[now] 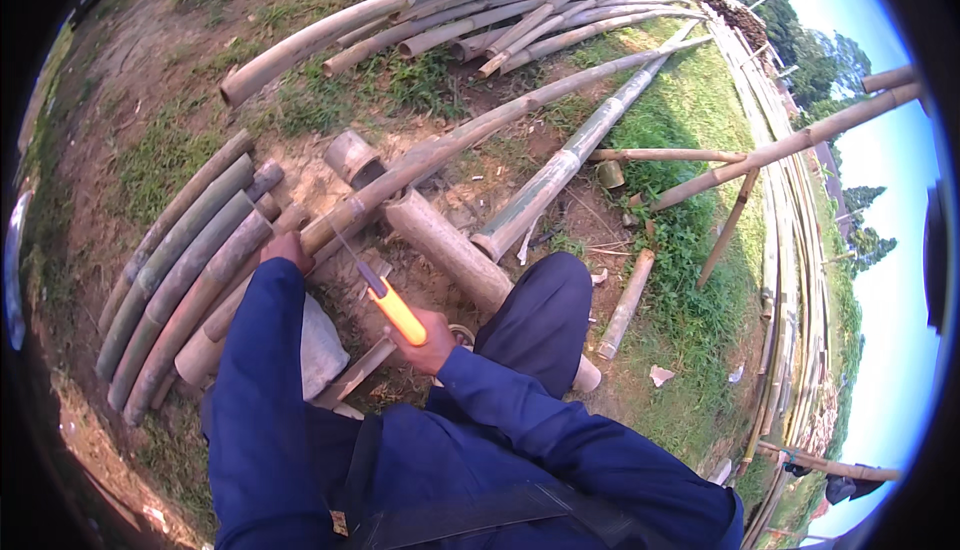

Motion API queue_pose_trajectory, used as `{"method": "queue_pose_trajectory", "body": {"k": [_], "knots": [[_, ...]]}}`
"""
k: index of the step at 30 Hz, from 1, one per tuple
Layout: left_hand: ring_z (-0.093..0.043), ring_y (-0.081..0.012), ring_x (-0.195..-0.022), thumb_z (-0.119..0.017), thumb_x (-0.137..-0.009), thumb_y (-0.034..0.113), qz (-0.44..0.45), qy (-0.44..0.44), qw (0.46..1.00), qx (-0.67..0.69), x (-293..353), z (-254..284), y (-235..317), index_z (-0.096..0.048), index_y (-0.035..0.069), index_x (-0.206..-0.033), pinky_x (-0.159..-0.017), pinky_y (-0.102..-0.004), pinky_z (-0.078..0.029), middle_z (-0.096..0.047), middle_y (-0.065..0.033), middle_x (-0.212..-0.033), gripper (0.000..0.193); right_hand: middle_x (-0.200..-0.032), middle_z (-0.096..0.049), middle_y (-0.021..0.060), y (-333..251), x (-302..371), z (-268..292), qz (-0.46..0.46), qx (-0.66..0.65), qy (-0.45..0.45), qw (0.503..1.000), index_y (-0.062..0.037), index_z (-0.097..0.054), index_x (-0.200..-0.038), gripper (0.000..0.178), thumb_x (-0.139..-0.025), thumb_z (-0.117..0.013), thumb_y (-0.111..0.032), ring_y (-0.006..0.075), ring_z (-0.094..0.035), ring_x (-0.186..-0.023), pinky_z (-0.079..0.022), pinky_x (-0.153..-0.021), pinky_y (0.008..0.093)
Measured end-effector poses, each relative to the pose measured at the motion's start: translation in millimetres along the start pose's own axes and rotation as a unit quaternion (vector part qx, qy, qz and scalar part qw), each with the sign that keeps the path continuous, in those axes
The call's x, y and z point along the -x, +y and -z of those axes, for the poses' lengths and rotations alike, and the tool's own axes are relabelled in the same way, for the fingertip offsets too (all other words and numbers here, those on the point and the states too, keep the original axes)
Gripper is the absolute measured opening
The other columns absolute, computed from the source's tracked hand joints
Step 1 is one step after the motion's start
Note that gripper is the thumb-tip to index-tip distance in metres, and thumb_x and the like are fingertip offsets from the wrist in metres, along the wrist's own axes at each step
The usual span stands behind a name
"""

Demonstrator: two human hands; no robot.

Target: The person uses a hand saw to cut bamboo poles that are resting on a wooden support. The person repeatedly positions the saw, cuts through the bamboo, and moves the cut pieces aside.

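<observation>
My right hand (430,342) is closed round the yellow handle of a hand saw (397,312). Its thin blade runs up and away to the long bamboo pole (450,150), at a spot near the pole's close end. Whether the teeth have cut into the pole cannot be made out. My left hand (287,250) grips that close end, left of the blade, with its fingers partly hidden. Under the pole lies a thick bamboo log (450,252) that props it off the ground.
Cut bamboo lengths (185,260) lie side by side at the left. A pile of long poles (480,10) stretches across the back. Another pole (590,145) slants right of mine. A pale stone (322,348) sits by my left arm. A bamboo frame (790,145) stands at right.
</observation>
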State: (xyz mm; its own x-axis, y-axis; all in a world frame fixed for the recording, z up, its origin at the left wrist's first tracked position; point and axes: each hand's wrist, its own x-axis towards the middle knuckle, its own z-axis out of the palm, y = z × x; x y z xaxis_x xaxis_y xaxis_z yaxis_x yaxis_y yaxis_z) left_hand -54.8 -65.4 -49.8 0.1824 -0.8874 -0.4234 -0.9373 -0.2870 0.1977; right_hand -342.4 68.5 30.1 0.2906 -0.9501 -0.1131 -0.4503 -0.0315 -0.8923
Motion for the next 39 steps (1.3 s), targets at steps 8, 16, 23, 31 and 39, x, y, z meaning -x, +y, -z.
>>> {"method": "queue_pose_trajectory", "body": {"k": [8,16,23,31,39], "knots": [[-0.071,-0.0363,-0.108,-0.077,-0.077,0.031,0.003,0.02,0.999,0.034,11.3,7.8,-21.7,-0.073,0.006,-0.111,-0.094,-0.0464,-0.055,-0.073,-0.0201,-0.113,0.042,-0.077,-0.071,0.0149,-13.0,56.4,19.1,-0.016,-0.013,0.004,1.0,0.0032,-0.071,-0.108,0.023,-0.089,-0.075,-0.007,0.0208,-0.07,-0.068,-0.054,-0.066,0.0334],[-0.071,-0.0369,-0.106,-0.074,-0.076,0.026,-0.038,0.027,0.998,0.047,7.1,3.4,-17.3,-0.074,0.004,-0.106,-0.094,-0.0461,-0.055,-0.074,-0.0214,-0.11,0.038,-0.07,-0.064,0.0076,-6.3,5.5,11.1,-0.017,-0.034,-0.029,0.999,0.004,-0.069,-0.1,0.018,-0.092,-0.075,-0.011,0.0096,-0.058,-0.065,-0.05,-0.063,0.0305],[-0.071,-0.0367,-0.106,-0.075,-0.076,0.027,-0.016,0.013,0.999,0.049,11.6,6.1,-14.6,-0.074,0.004,-0.106,-0.093,-0.0455,-0.055,-0.074,-0.0211,-0.11,0.038,-0.077,-0.069,0.0104,-20.1,47.3,33.5,-0.042,-0.038,-0.024,0.998,0.0049,-0.069,-0.11,0.023,-0.091,-0.073,-0.007,0.0121,-0.064,-0.07,-0.053,-0.068,0.0293],[-0.071,-0.037,-0.105,-0.076,-0.072,0.027,-0.038,0.022,0.998,0.051,5.1,10.6,-21.9,-0.075,0.004,-0.104,-0.094,-0.046,-0.056,-0.074,-0.0217,-0.109,0.039,-0.068,-0.062,0.0065,-8.9,21.2,11.5,-0.039,-0.029,-0.035,0.998,0.0021,-0.066,-0.093,0.017,-0.091,-0.076,-0.011,0.0116,-0.053,-0.061,-0.048,-0.06,0.0318],[-0.069,-0.0348,-0.114,-0.081,-0.073,0.038,0.004,0.002,1.0,0.021,0.2,3.9,-11.3,-0.07,0.007,-0.118,-0.098,-0.0448,-0.055,-0.072,-0.019,-0.116,0.056,-0.069,-0.061,0.016,-8.3,24.3,28.4,0.007,0.06,-0.031,0.998,-0.0001,-0.07,-0.1,0.02,-0.09,-0.075,-0.017,0.0277,-0.059,-0.059,-0.048,-0.061,0.0374]]}}
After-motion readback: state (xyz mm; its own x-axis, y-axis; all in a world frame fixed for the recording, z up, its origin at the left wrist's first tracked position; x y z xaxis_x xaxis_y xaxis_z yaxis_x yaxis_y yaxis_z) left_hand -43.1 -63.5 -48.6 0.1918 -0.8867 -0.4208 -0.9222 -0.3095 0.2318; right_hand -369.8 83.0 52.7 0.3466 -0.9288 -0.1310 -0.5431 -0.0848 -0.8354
